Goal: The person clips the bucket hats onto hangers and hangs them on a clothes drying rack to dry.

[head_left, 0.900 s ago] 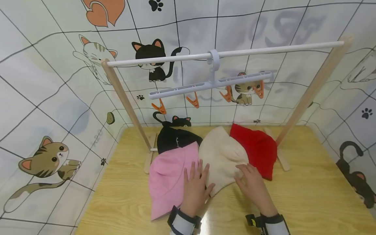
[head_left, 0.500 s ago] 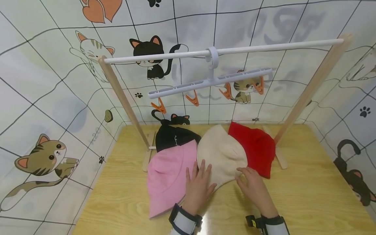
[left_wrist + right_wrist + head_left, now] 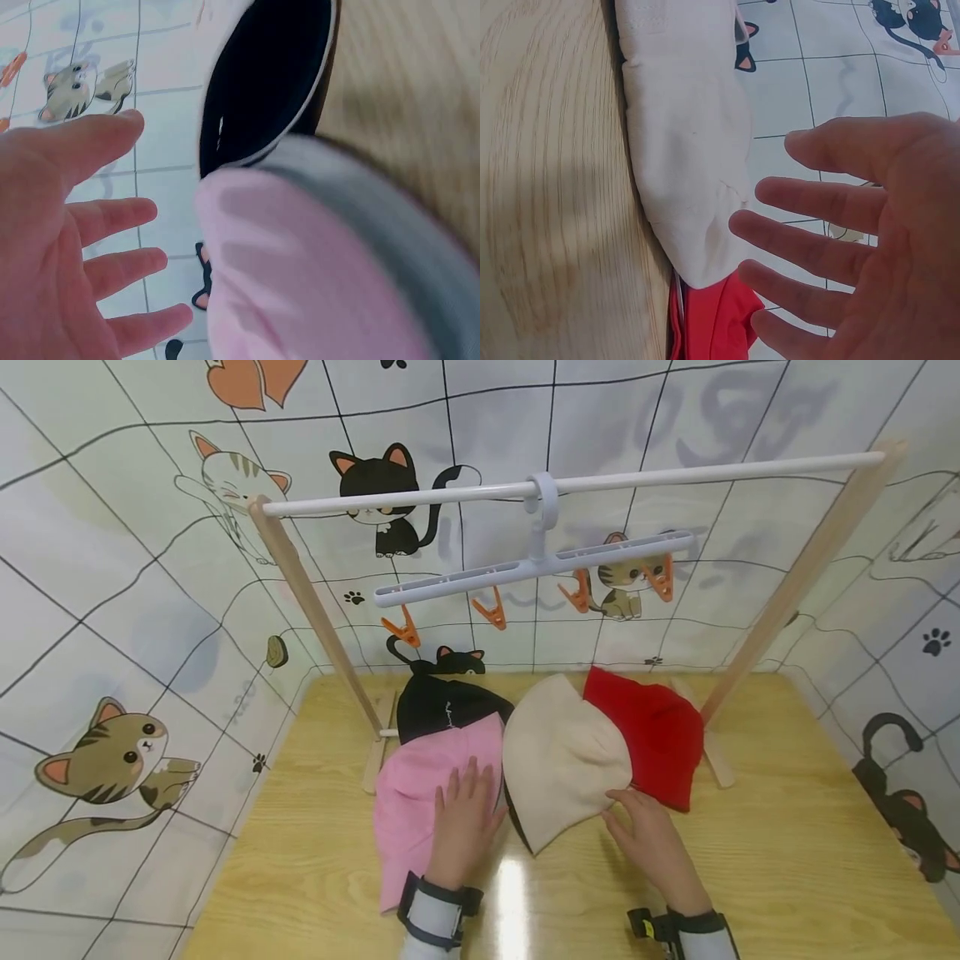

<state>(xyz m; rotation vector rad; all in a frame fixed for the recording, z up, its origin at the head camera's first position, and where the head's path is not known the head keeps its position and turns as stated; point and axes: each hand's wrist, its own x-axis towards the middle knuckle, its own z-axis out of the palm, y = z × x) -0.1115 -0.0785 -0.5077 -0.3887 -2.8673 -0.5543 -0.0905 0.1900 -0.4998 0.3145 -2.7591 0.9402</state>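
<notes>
A pink bucket hat (image 3: 405, 793) lies at the left front of the table, and a cream hat (image 3: 562, 756) lies beside it. Over the pink hat's right part is my left hand (image 3: 461, 831), fingers spread; the left wrist view shows them apart from the cloth. My right hand (image 3: 654, 843) hovers by the cream hat's lower right edge, its fingers extended and holding nothing in the right wrist view. Behind these lie a black hat (image 3: 438, 706) with white lettering, partly covered by the pink one, and a red hat (image 3: 652, 735), partly covered by the cream one.
A rack with a white rod (image 3: 705, 476) and wooden posts (image 3: 802, 577) stands on the wooden table (image 3: 795, 827). From the rod hangs a pale hanger (image 3: 465, 583) with several orange clips (image 3: 491, 610). Cat-printed cloth walls (image 3: 142, 635) surround the table.
My left hand has moved left from the gap between the cream and pink hats to over the pink hat. The right hand stays about where it was.
</notes>
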